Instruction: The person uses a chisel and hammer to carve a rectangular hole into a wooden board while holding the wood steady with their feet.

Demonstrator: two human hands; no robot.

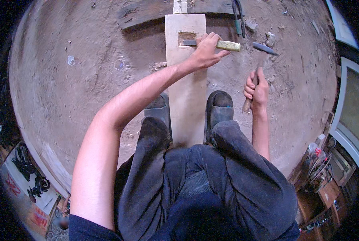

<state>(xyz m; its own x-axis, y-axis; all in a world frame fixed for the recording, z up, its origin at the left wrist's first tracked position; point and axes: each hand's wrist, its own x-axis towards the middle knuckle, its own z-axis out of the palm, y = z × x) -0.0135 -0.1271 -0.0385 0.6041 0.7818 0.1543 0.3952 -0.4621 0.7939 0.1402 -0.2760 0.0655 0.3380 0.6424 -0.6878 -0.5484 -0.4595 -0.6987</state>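
Head view, looking down on a seated person at work on a dirt floor. A pale wooden plank (pixel 186 88) runs from between the person's feet away to the far side, its near end flanked by two dark slippers (pixel 219 107). Near the far end of the plank is a rectangular mortise (pixel 186 38), cut into the upper face. The left hand (pixel 207 50) reaches across the plank and is wrapped around a chisel (pixel 223 45) with a pale yellow-green handle; the handle lies roughly crosswise, pointing right, while the dark blade enters the mortise just left of the fingers. The right hand (pixel 258 89) is clenched on the wooden shaft of a hammer (pixel 264 49), held upright to the right of the plank; the metal head stands just right of the chisel handle's end, apart from it. The right hand lies nearer the person than the left, off the plank's right edge. Beyond the plank lie a dark board (pixel 147 14) and a pair of pliers (pixel 239 18). Small stones (pixel 270 39) are scattered on the ground at far right.
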